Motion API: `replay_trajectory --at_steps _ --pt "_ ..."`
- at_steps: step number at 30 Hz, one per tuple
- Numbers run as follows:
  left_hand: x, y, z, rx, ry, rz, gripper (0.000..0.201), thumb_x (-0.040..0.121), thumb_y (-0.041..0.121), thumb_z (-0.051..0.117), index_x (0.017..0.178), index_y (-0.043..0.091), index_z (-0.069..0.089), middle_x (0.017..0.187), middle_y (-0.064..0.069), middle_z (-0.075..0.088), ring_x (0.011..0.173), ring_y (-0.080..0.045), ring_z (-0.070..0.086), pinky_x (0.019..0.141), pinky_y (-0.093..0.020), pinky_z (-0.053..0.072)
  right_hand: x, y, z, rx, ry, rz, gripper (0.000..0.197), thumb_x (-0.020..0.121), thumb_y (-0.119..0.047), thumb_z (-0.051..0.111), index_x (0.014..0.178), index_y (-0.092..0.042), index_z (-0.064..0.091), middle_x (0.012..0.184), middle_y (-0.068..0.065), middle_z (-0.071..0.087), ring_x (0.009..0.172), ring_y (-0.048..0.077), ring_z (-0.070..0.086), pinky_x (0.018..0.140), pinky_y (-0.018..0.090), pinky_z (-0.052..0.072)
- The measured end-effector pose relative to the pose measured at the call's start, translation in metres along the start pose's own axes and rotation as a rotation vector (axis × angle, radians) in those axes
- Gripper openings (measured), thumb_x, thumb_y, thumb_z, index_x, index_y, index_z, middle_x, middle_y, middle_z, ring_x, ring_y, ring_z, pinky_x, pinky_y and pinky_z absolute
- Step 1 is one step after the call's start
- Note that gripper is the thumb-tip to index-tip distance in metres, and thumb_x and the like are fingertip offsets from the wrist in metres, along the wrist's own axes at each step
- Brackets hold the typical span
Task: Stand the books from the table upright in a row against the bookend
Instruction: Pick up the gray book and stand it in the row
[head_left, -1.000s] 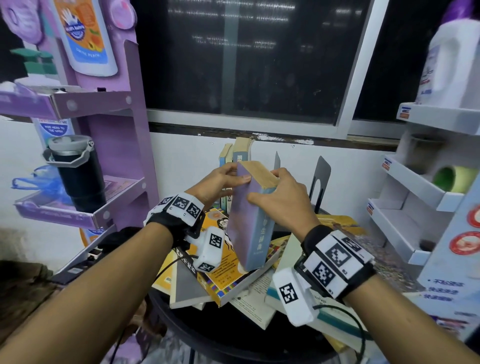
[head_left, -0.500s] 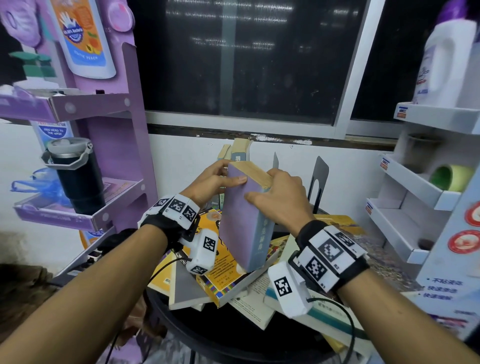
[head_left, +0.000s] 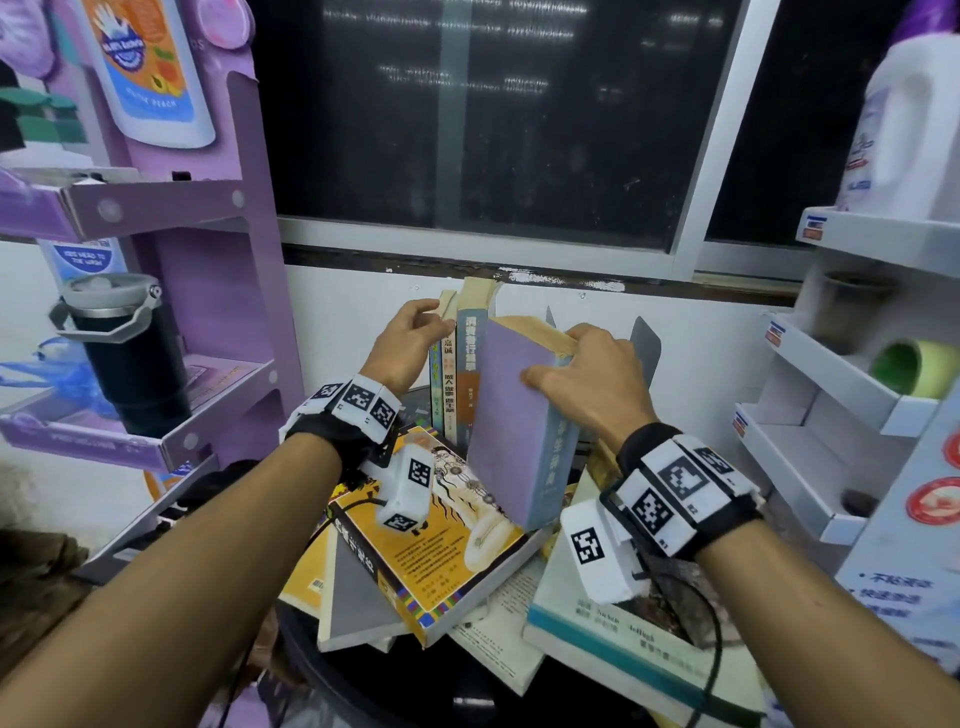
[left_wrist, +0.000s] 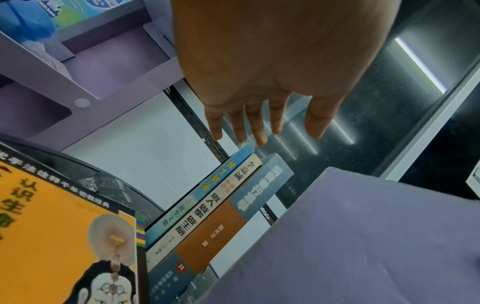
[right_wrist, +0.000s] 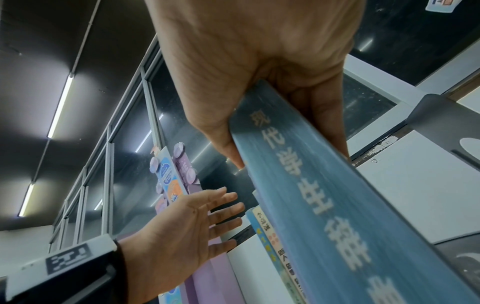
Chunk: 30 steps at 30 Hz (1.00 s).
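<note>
My right hand grips the top edge of a thick book with a purple cover and a blue spine. The book is tilted, its lower corner over the flat pile. Just left of it, three books stand upright in a row at the back of the table. My left hand is free, with straight fingers at the tops of these standing books; contact is unclear. A grey metal bookend rises behind my right hand, also seen in the right wrist view as the bookend.
Several books lie in a loose pile on the round black table, among them a yellow one and a white one with a teal stripe. A purple display shelf with a black flask stands left, a white rack right.
My left hand has let go of the purple book and moved left to the tops of the standing books. My right hand alone now holds the book, nearer the row.
</note>
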<state>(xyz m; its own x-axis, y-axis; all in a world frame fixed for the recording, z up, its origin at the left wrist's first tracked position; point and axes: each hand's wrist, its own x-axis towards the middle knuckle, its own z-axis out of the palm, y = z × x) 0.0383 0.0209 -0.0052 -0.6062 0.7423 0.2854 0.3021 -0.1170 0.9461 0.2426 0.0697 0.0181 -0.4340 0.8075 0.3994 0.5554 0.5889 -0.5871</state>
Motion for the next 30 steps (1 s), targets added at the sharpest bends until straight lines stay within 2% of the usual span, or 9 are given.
replay_trajectory --at_steps 5,9,11,13,18,21,24,26,30 --pt "0.017 0.001 0.013 0.029 0.001 0.014 0.045 0.093 0.022 0.057 0.137 0.016 0.046 0.125 0.000 0.048 0.108 -0.013 0.049 0.087 -0.025 0.035 0.022 0.009 0.005 -0.020 0.020 0.041 0.035 0.074 -0.036 0.069 0.099 -0.013 0.060 0.100 0.009 0.063 0.087 0.026 0.060 0.062 0.027 0.041" --pt "0.033 0.001 0.020 0.063 -0.002 0.021 0.052 0.092 0.025 0.059 0.140 0.016 0.043 0.125 -0.001 0.049 0.108 -0.013 0.048 0.091 -0.028 0.039 0.038 0.015 0.009 -0.031 0.035 0.055 0.037 0.075 -0.035 0.069 0.102 -0.013 0.059 0.103 0.010 0.062 0.091 0.027 0.058 0.066 0.026 0.040" --pt "0.041 0.001 0.024 0.085 0.006 0.013 0.053 0.092 0.026 0.059 0.141 0.015 0.041 0.123 0.000 0.047 0.106 -0.013 0.048 0.088 -0.026 0.038 0.045 0.017 0.011 -0.039 0.039 0.059 0.038 0.075 -0.035 0.069 0.104 -0.013 0.059 0.103 0.010 0.062 0.093 0.028 0.058 0.067 0.026 0.039" --pt "0.050 -0.001 0.027 0.098 0.013 0.010 0.054 0.092 0.028 0.060 0.141 0.016 0.042 0.130 -0.003 0.048 0.106 -0.014 0.048 0.088 -0.027 0.038 0.052 0.018 0.015 -0.039 0.047 0.063 0.036 0.075 -0.034 0.069 0.102 -0.012 0.059 0.101 0.010 0.063 0.090 0.029 0.058 0.067 0.027 0.040" --pt "0.066 -0.007 0.032 0.140 -0.016 -0.006 0.053 0.087 0.039 0.062 0.136 0.024 0.049 0.139 -0.008 0.048 0.122 -0.025 0.050 0.102 -0.037 0.039 0.068 0.023 0.027 -0.021 0.056 0.096 0.038 0.074 -0.032 0.068 0.104 -0.011 0.058 0.101 0.011 0.063 0.092 0.032 0.059 0.068 0.029 0.044" --pt "0.072 -0.011 0.033 0.152 -0.032 0.003 0.053 0.082 0.045 0.064 0.132 0.028 0.055 0.141 -0.004 0.047 0.128 -0.022 0.045 0.111 -0.042 0.033 0.075 0.023 0.037 -0.010 0.051 0.114 0.039 0.075 -0.032 0.067 0.106 -0.011 0.057 0.102 0.011 0.062 0.095 0.034 0.059 0.074 0.032 0.049" --pt "0.078 -0.014 0.032 0.164 -0.027 0.032 0.042 0.084 0.039 0.064 0.125 0.030 0.061 0.143 0.001 0.046 0.132 -0.017 0.041 0.114 -0.040 0.029 0.080 0.024 0.049 -0.010 0.044 0.127 0.039 0.076 -0.032 0.067 0.107 -0.011 0.056 0.101 0.011 0.059 0.097 0.035 0.058 0.079 0.036 0.052" --pt "0.082 -0.015 0.029 0.179 -0.046 0.038 0.041 0.085 0.037 0.065 0.125 0.033 0.062 0.148 0.003 0.041 0.136 -0.014 0.036 0.114 -0.032 0.024 0.083 0.022 0.057 -0.016 0.039 0.131 0.041 0.076 -0.032 0.067 0.109 -0.010 0.056 0.103 0.012 0.061 0.098 0.036 0.058 0.080 0.037 0.052" --pt "0.089 -0.014 0.024 0.174 -0.092 0.031 0.039 0.084 0.034 0.065 0.123 0.033 0.063 0.152 0.009 0.037 0.134 -0.012 0.039 0.101 -0.024 0.028 0.088 0.019 0.071 -0.006 0.028 0.127 0.041 0.076 -0.031 0.066 0.109 -0.009 0.056 0.104 0.014 0.064 0.096 0.037 0.060 0.080 0.041 0.054"
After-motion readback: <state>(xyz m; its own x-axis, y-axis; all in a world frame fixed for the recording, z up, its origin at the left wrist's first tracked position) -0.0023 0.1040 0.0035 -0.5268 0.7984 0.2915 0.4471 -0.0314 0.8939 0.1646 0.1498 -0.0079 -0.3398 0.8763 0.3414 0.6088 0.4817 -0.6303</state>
